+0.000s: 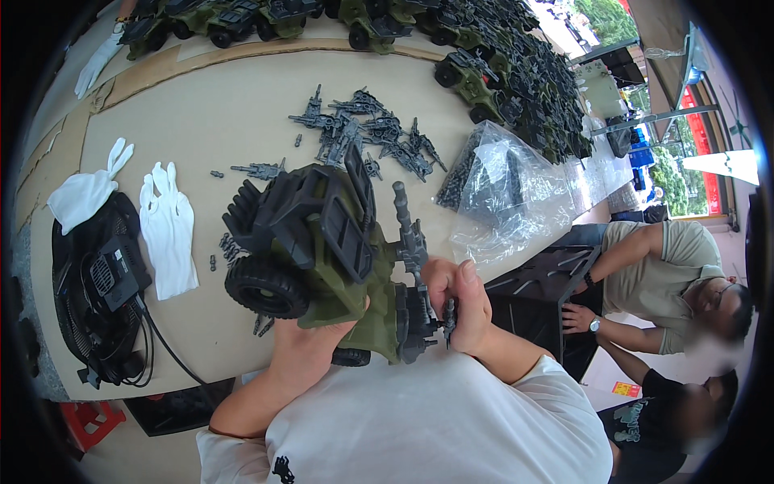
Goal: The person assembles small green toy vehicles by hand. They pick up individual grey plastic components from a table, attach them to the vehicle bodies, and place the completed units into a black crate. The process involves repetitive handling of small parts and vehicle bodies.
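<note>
My left hand (pixel 310 347) is closed around the underside of an olive-green and black toy military truck (pixel 347 282), which is tilted above the table close to my body. A thick black wheel (pixel 266 288) faces left. Along the truck's right side stands a grey toy gun (pixel 413 242); whether it is fixed there I cannot tell. My right hand (pixel 463 302) is closed beside that side, pinching a small dark grey plastic toy part (pixel 450 321). Beyond the truck lies a loose pile of grey toy guns (pixel 347 129).
Clear plastic bags (pixel 516 185) with small dark parts lie at the right. Many toy trucks (pixel 516 89) crowd the far edge. White gloves (pixel 168 234) and a black mesh bag (pixel 97 282) with a cabled device lie left. Two people stand right, by a black crate (pixel 524 302).
</note>
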`<action>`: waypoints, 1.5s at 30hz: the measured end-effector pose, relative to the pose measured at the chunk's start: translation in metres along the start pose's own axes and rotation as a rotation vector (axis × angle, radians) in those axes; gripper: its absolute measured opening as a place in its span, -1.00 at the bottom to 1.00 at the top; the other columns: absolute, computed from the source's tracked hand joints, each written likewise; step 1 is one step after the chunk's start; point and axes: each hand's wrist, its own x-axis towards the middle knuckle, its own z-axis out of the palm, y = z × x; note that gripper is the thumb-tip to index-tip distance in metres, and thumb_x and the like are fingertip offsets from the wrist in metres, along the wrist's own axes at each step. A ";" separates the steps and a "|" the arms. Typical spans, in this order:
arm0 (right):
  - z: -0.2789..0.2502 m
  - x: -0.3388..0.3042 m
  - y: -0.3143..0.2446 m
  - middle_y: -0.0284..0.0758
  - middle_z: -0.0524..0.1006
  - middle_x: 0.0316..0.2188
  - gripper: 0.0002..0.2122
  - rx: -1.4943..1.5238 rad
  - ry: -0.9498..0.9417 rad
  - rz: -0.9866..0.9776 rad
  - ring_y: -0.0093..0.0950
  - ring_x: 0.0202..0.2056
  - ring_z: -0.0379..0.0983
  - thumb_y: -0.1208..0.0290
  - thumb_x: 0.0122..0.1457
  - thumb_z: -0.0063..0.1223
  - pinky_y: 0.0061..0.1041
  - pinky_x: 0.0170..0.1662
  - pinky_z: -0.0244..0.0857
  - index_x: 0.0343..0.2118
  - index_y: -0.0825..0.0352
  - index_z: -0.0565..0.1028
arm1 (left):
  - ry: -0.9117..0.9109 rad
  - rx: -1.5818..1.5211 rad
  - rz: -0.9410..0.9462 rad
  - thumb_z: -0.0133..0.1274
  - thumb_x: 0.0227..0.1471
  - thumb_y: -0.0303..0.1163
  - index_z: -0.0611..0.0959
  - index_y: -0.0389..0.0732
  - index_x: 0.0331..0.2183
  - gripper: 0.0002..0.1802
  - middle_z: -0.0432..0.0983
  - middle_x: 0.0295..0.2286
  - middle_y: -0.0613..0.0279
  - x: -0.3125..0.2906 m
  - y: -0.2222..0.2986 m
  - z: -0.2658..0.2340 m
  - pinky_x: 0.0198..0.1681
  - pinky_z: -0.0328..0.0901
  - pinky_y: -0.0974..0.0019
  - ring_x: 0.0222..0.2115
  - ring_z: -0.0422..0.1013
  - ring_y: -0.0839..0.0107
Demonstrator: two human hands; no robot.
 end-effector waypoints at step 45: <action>0.016 -0.019 0.016 -0.28 0.31 -0.21 -0.62 0.350 0.005 0.157 -0.45 -0.13 0.21 0.05 0.35 -0.52 -0.38 0.04 0.05 -0.23 0.26 0.30 | -0.065 0.144 0.120 0.12 0.08 -0.51 0.52 -0.34 -0.10 -0.68 0.51 -0.19 0.28 -0.006 -0.004 0.004 -0.07 0.29 0.38 -0.17 0.38 0.52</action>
